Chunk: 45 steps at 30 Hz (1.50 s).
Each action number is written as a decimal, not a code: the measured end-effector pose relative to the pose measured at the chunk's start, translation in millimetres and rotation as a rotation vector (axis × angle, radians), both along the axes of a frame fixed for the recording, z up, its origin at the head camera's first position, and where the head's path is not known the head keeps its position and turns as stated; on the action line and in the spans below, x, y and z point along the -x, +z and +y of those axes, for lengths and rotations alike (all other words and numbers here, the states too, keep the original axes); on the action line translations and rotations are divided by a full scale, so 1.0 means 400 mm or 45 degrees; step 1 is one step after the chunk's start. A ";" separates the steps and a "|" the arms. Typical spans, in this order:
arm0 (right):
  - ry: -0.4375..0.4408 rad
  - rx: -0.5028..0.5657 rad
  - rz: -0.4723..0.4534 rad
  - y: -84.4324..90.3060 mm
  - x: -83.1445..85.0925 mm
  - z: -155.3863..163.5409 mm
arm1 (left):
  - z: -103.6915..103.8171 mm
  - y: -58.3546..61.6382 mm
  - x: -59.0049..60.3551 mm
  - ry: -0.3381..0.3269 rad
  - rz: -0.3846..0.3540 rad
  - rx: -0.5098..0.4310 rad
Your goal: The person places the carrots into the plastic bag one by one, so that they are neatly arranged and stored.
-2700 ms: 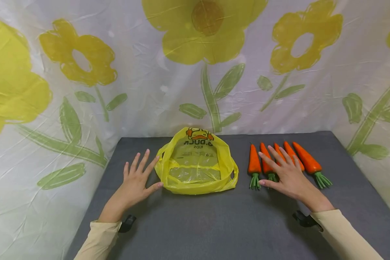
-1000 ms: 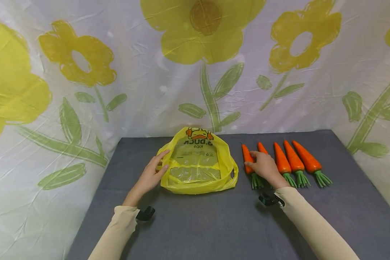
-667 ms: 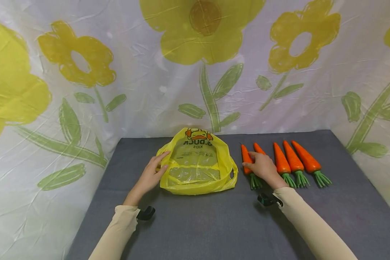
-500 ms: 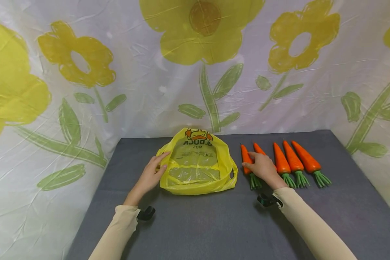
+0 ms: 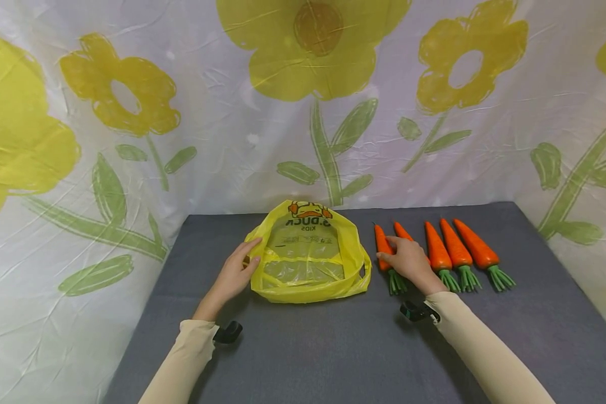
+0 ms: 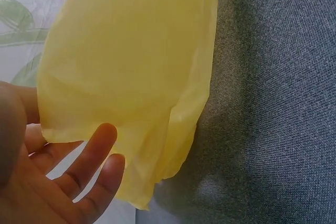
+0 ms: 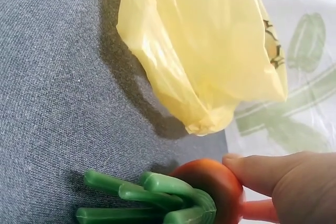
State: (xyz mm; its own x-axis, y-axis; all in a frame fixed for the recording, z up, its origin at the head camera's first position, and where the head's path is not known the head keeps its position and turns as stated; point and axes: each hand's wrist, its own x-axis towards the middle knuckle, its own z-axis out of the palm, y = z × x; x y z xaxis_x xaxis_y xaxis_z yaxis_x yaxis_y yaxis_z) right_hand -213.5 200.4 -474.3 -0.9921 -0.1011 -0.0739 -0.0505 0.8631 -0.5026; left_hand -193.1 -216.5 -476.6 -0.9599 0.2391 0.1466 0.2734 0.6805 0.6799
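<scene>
A yellow plastic bag (image 5: 308, 258) with a duck print lies mouth-up on the grey table (image 5: 308, 348). My left hand (image 5: 237, 269) holds its left edge; in the left wrist view the bag (image 6: 131, 77) hangs over my curved fingers (image 6: 92, 158), raised off the cloth. Several orange toy carrots with green tops lie in a row to the right. My right hand (image 5: 406, 259) lies over the two leftmost ones (image 5: 382, 246). In the right wrist view my thumb (image 7: 262, 174) and a finger pinch an orange carrot (image 7: 210, 182) near its green stalks (image 7: 157, 190).
Three more carrots (image 5: 457, 249) lie untouched to the right of my hand. A flowered cloth backdrop (image 5: 303, 112) encloses the table at the back and both sides. Black wrist mounts (image 5: 227, 332) sit at each cuff.
From flat beside the bag and over the carrots, both hands closed in and took hold. The two left carrots slid left. In the last half second the bag's edge shifted slightly.
</scene>
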 end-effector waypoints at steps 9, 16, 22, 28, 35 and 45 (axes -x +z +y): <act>0.014 0.053 0.011 0.011 -0.008 0.004 | 0.004 0.009 -0.009 0.004 -0.012 -0.007; 0.037 0.179 0.035 0.049 -0.012 0.013 | 0.005 0.014 -0.014 0.007 -0.017 0.001; 0.047 0.234 0.086 0.100 -0.013 0.006 | 0.009 0.025 -0.020 -0.002 -0.036 0.003; 0.071 0.335 0.018 0.142 -0.029 -0.029 | 0.013 0.026 -0.026 -0.029 -0.027 0.017; 0.163 0.414 -0.024 0.180 -0.053 -0.085 | 0.019 0.029 -0.026 -0.035 -0.023 0.018; 0.263 0.478 -0.116 0.180 -0.061 -0.170 | 0.026 0.033 -0.031 -0.052 -0.031 0.038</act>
